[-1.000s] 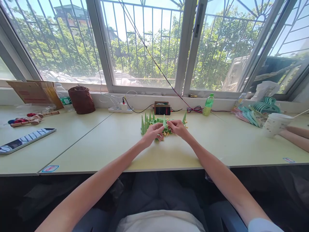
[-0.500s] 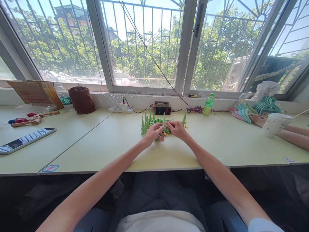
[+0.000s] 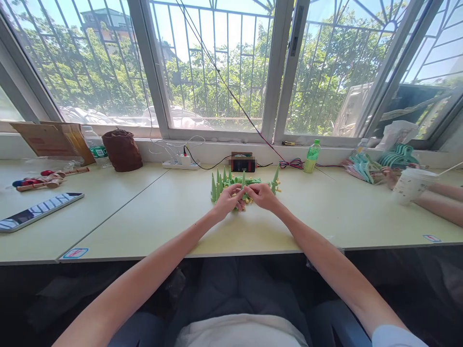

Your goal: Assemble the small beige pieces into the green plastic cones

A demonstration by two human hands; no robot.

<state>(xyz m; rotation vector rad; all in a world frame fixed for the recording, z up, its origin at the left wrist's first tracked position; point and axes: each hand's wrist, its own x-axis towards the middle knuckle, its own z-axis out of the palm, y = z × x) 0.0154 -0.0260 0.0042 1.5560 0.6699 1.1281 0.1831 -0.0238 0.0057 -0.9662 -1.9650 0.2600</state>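
My left hand [image 3: 227, 198] and my right hand [image 3: 264, 195] meet over the table, with fingers closed around the lower part of a pointed green cone piece [image 3: 243, 179]. The cone stands upright with its tip showing above my fingers; its base is hidden. Several similar green cones [image 3: 213, 189] stand just left of my left hand. Another green cone [image 3: 276, 176], with small yellow parts [image 3: 278, 188] by it, stands right of my right hand. Green pieces [image 3: 255, 180] lie behind my hands, partly covered by them.
A phone-like dark screen [image 3: 243, 166] leans at the back, near a power strip [image 3: 181, 165]. A green bottle [image 3: 311, 156], a white cup [image 3: 414, 185] and another person's arm [image 3: 441, 205] are to the right. Left are a tablet [image 3: 41, 211], wooden toys [image 3: 50, 179] and a brown bag [image 3: 122, 150].
Both hands and the held green cone have shifted very slightly to the left. At the far right, the other person's hand has moved a little near the hangers.
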